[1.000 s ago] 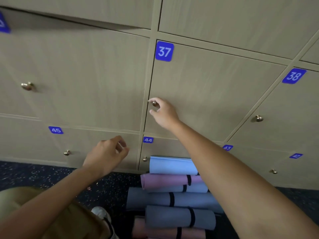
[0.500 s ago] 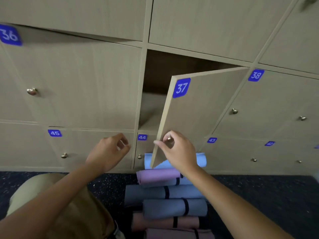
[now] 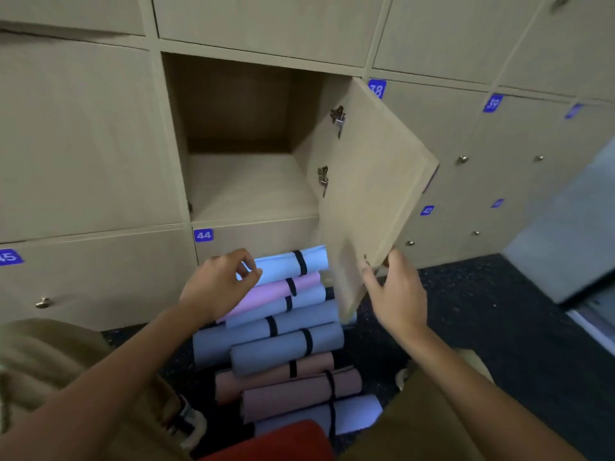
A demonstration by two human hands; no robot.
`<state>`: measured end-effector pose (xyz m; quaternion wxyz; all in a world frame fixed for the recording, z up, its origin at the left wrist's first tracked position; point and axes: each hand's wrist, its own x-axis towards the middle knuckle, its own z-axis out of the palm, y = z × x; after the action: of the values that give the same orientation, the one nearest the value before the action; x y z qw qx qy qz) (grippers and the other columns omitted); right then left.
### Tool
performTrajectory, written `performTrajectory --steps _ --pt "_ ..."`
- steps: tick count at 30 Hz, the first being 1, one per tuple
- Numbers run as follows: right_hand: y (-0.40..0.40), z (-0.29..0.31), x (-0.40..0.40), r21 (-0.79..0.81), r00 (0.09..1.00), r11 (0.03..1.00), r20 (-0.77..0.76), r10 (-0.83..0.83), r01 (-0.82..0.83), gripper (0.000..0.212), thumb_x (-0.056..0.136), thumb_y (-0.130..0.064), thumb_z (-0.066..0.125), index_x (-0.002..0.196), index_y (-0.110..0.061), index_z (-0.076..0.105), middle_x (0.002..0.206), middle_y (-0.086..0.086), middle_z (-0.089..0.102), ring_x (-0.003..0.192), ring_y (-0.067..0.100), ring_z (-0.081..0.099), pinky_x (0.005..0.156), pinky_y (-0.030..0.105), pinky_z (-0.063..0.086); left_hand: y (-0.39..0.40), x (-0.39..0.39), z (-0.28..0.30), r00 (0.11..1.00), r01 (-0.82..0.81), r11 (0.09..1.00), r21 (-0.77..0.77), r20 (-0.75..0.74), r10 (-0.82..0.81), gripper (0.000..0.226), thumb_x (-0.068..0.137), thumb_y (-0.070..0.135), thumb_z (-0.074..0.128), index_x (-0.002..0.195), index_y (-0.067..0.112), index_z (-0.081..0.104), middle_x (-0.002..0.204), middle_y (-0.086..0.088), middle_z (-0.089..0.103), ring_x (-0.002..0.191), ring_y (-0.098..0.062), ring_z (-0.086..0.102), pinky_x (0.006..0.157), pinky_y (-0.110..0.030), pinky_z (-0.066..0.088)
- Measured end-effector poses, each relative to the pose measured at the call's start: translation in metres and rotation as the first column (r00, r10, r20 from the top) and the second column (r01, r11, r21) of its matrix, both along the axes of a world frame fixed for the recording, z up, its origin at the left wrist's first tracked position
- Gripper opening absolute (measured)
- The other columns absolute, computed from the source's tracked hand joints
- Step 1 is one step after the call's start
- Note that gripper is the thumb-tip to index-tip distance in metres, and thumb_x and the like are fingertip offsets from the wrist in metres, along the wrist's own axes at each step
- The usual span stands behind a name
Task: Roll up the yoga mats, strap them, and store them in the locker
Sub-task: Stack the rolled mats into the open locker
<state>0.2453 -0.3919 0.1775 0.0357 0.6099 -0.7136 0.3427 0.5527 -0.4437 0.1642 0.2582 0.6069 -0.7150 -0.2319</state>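
Locker door point(image 3: 369, 194) now swung wide open.

Beige wood-grain lockers point(image 3: 83, 134) with blue number tags point(image 3: 203, 235); lilac, pink, grey-blue mats point(image 3: 286, 347), black straps point(image 3: 307, 341).

The scene is dim and evenly lit, with a flat beige cast and no glare. The inside of the open locker point(image 3: 239, 128) is darkest toward its back wall, brightening on its floor panel. Motion blur smears the swung-open door point(image 3: 372, 194) along its lower edge at 5 o'clock, and the right hand point(image 3: 397, 294) beside it is soft. The left hand point(image 3: 219, 284) is slightly sharper. Number plates toward 2 and 3 o'clock are smeared and unreadable. Wide-angle distortion bows the locker lines outward near the edges. The rolled mats point(image 3: 286, 344) show mild softness and dull shadows between them.
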Motion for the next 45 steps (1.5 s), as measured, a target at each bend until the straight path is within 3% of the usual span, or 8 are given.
performTrajectory --steps 9,14,19,23,32,35,39,45 --pt "-0.023 0.026 -0.136 0.253 0.991 0.963 0.063 -0.117 0.097 0.025 0.102 -0.041 0.056 0.107 -0.017 0.050 0.106 0.007 0.065 0.092 0.027 0.065 0.075 0.042 0.053 0.023 -0.025 -0.022 0.995 0.072 0.994 0.081 0.062 -0.077 0.012 0.095 0.046 0.062 0.092 0.035 0.062 0.087 0.019 0.069 0.081 0.000 0.063 0.078 -0.032 0.054" --pt "-0.022 0.011 -0.111 0.246 0.970 0.961 0.173 -0.170 0.124 0.023 0.104 -0.033 0.053 0.110 -0.013 0.043 0.099 0.009 0.064 0.083 0.027 0.062 0.063 0.038 0.045 0.020 -0.017 -0.028 0.997 0.062 0.992 0.110 0.047 -0.067 0.013 0.094 0.047 0.062 0.090 0.035 0.062 0.085 0.017 0.069 0.079 -0.003 0.064 0.078 -0.032 0.055" --pt "-0.009 -0.040 -0.067 0.305 0.836 0.932 0.446 -0.321 0.195 0.073 0.101 -0.029 0.059 0.154 -0.008 0.013 0.139 0.015 0.056 0.120 0.032 0.059 0.096 0.041 0.047 -0.002 -0.003 -0.036 0.993 0.089 0.987 0.135 0.063 -0.098 0.013 0.094 0.048 0.061 0.089 0.036 0.061 0.086 0.019 0.069 0.077 -0.004 0.065 0.079 -0.034 0.056" --pt "-0.008 -0.081 -0.039 0.534 0.794 0.823 0.408 -0.451 0.193 0.066 0.100 -0.030 0.062 0.147 0.004 0.031 0.138 0.024 0.054 0.127 0.041 0.052 0.099 0.038 0.041 -0.029 0.003 -0.043 0.984 0.133 0.976 0.170 0.097 -0.150 0.013 0.096 0.048 0.059 0.094 0.035 0.061 0.093 0.018 0.069 0.082 -0.005 0.064 0.079 -0.032 0.051" --pt "-0.073 -0.145 0.005 0.650 0.874 0.759 0.379 -0.305 -0.016 0.060 0.101 -0.035 0.058 0.149 -0.010 0.033 0.143 0.017 0.049 0.123 0.033 0.054 0.098 0.039 0.046 -0.121 0.001 -0.084 0.945 0.169 0.957 0.234 0.237 -0.225 0.022 0.095 0.049 0.059 0.107 0.031 0.060 0.096 0.016 0.065 0.094 -0.021 0.064 0.091 -0.040 0.054" --pt "-0.098 -0.169 0.012 0.670 0.901 0.738 0.367 -0.231 -0.083 0.060 0.103 -0.035 0.057 0.152 -0.012 0.032 0.151 0.015 0.041 0.128 0.032 0.051 0.100 0.039 0.045 -0.155 0.003 -0.113 0.889 0.181 0.952 0.246 0.373 -0.266 0.032 0.094 0.048 0.058 0.120 0.028 0.057 0.120 0.006 0.066 0.108 -0.026 0.063 0.095 -0.044 0.053" --pt "-0.136 -0.207 0.026 0.699 0.903 0.693 0.395 -0.172 -0.174 0.059 0.103 -0.031 0.058 0.152 -0.014 0.031 0.152 0.016 0.040 0.131 0.034 0.050 0.102 0.040 0.045 -0.197 0.004 -0.159 0.711 0.244 0.923 0.296 0.593 -0.378 0.054 0.094 0.047 0.057 0.141 0.022 0.046 0.146 -0.006 0.046 0.129 -0.031 0.048 0.100 -0.044 0.049" --pt "-0.158 -0.267 0.049 0.705 0.858 0.637 0.497 -0.129 -0.313 0.064 0.102 -0.029 0.060 0.155 -0.016 0.027 0.151 0.014 0.042 0.133 0.028 0.048 0.107 0.040 0.044 -0.247 -0.014 -0.225 0.694 0.235 0.935 0.265 0.628 -0.352 0.091 0.092 0.055 0.063 0.160 0.012 0.020 0.163 -0.012 0.024 0.143 -0.034 0.033 0.111 -0.047 0.039"
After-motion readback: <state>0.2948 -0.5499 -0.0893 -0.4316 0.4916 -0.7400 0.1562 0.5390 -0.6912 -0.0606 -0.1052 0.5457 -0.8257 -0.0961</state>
